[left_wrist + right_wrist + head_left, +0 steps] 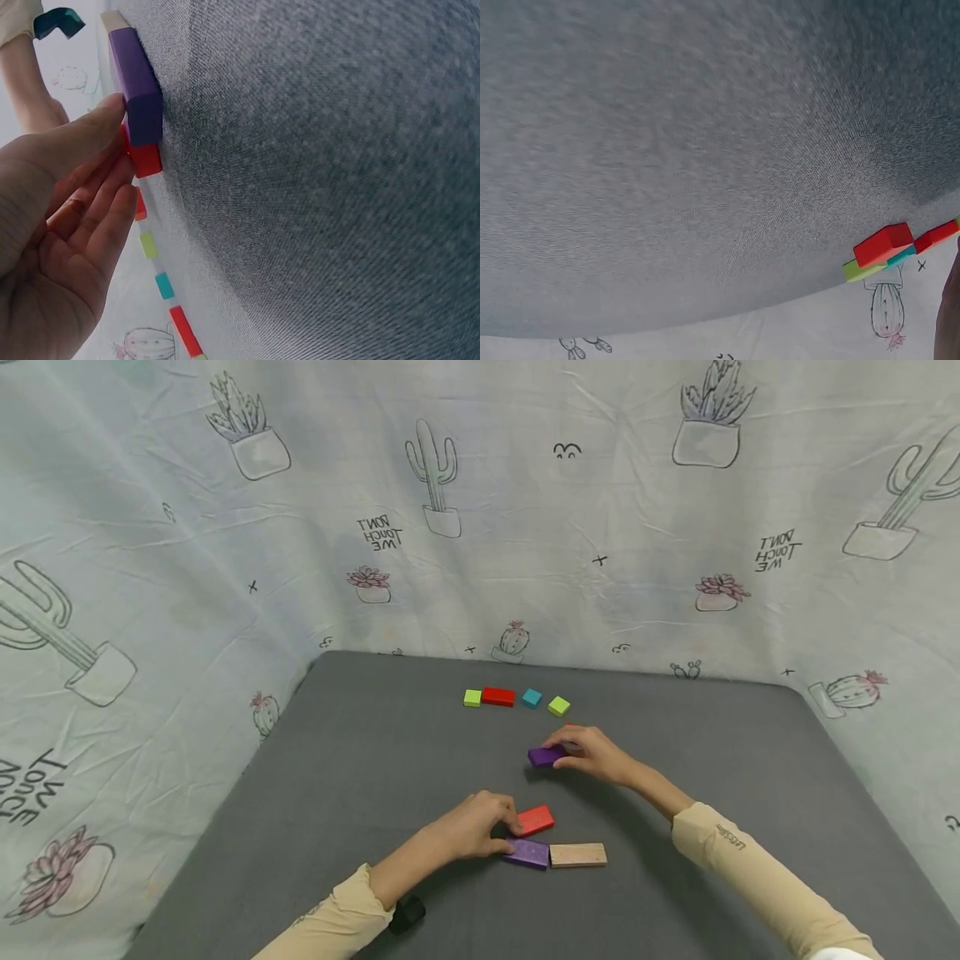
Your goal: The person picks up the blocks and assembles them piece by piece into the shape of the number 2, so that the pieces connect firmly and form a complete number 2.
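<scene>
Above the middle of the bench point(375, 760), a purple block point(543, 756) is held

It is pinched in the right hand's point(596, 756) fingers. Toward the near edge, a second purple block point(531, 853) and a red block point(536, 820) are touched by the left hand point(476, 827), fingers loosely extended; a wooden block point(577, 855) is set alongside. If pushed by that thumb, or struck by a dropped block, these could be misaligned.

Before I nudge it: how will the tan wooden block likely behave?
The tan wooden block probably stays stiff, given its straight edges and wooden look. Lying flat, it seems unlikely to roll or tip. Pushed left, it would likely nudge the neighbouring purple block.
</scene>
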`<state>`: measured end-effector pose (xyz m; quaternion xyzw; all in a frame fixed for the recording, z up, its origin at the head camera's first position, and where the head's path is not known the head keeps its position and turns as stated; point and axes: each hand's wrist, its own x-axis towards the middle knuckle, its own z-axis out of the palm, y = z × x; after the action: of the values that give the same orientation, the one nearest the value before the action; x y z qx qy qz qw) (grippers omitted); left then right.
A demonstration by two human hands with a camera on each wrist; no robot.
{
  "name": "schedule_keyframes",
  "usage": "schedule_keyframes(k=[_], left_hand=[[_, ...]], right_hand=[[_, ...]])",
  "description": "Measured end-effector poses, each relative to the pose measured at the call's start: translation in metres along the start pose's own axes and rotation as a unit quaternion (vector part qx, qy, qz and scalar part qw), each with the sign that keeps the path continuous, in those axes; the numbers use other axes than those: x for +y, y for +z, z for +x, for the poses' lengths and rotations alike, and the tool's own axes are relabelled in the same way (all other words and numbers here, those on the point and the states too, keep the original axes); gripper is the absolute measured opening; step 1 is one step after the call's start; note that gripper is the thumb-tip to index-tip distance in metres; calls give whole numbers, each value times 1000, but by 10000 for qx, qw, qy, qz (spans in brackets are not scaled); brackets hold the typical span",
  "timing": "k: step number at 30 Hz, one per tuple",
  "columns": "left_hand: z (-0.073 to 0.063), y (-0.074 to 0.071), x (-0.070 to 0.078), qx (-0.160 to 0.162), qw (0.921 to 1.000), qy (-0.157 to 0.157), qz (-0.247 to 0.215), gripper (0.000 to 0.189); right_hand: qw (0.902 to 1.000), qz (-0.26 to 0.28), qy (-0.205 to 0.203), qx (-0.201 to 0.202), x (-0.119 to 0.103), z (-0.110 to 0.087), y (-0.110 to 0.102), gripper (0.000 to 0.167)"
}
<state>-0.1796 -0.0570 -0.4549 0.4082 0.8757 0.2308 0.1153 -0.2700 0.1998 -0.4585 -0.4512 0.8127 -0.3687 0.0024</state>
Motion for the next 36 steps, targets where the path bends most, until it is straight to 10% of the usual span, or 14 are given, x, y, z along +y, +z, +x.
schedule_keyframes(k=[36], left_hand=[[-2,0,0,1,9999,-37,103,23]], right_hand=[[9917,-194,-814,-981,9,-23,3,26]])
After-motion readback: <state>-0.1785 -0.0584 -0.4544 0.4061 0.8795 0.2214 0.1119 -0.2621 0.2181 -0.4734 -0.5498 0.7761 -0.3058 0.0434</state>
